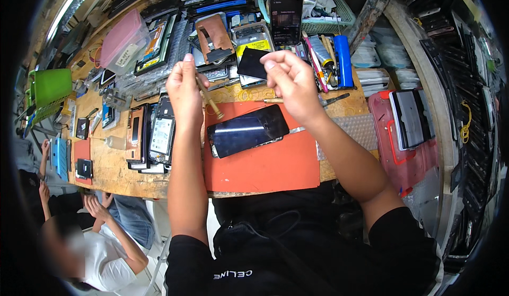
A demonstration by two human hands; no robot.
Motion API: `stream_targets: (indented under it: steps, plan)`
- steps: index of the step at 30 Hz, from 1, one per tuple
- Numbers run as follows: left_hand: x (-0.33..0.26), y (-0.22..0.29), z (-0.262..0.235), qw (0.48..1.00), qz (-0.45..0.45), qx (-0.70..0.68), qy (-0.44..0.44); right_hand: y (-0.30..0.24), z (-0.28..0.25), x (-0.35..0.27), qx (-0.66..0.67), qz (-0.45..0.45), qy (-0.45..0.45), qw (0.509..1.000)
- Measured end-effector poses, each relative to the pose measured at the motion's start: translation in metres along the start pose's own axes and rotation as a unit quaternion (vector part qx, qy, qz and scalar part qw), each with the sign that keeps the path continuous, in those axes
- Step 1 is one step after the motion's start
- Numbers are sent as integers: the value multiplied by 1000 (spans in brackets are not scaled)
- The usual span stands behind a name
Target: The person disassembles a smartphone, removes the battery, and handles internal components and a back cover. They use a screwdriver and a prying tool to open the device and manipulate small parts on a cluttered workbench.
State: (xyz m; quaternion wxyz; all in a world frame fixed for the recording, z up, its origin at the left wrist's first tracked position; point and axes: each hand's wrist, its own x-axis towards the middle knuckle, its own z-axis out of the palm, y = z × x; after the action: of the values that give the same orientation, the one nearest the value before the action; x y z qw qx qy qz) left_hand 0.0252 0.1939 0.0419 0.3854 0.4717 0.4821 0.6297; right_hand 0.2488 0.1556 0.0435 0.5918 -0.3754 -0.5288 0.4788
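Wooden bench (108, 175) bearing one orange mat (260, 174); one phone (248, 130) lying slantwise on mat, showing glossy black face. Left hand (183, 86) clamping one brass-coloured tool (212, 103); right hand (291, 86) hovering, fingers curling, grip unclear.

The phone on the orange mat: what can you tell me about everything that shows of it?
The phone is a dark rectangular slab with a glossy, glass-like black face carrying pale reflections. A light, uneven edge shows along its lower left side. It lies flat and slanted on the orange mat, its right end farther from the person. Neither the left hand nor right hand touches it.
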Motion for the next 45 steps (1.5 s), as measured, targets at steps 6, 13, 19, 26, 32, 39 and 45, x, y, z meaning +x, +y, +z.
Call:
stream_targets:
  steps: [6, 13, 19, 26, 32, 39, 45]
  plan:
    - [12, -17, -5, 997, 41, 61, 0, -12, -14, 13, 65, -21, 71, 995]
    - [8, 23, -31, 807, 93, 581, -46, -9, -9, 16, 67, -36, 65, 995]
    - [-49, 66, -27, 852, 130, 471, -190, -6, 21, -15, -160, -202, -51, 965]
    - [-102, 52, -33, 759, 122, 527, -363, 2, 27, -14, -162, -259, -78, 949]
    - [-127, 41, -48, 790, 133, 493, -340, 1, 18, -3, -132, -203, -42, 969]
    - [-177, 45, -56, 823, 111, 459, -317, 8, 4, 5, -118, -151, -21, 981]
    - [-195, 27, -80, 879, 132, 388, -245, 7, 9, 0, -129, -145, -47, 980]
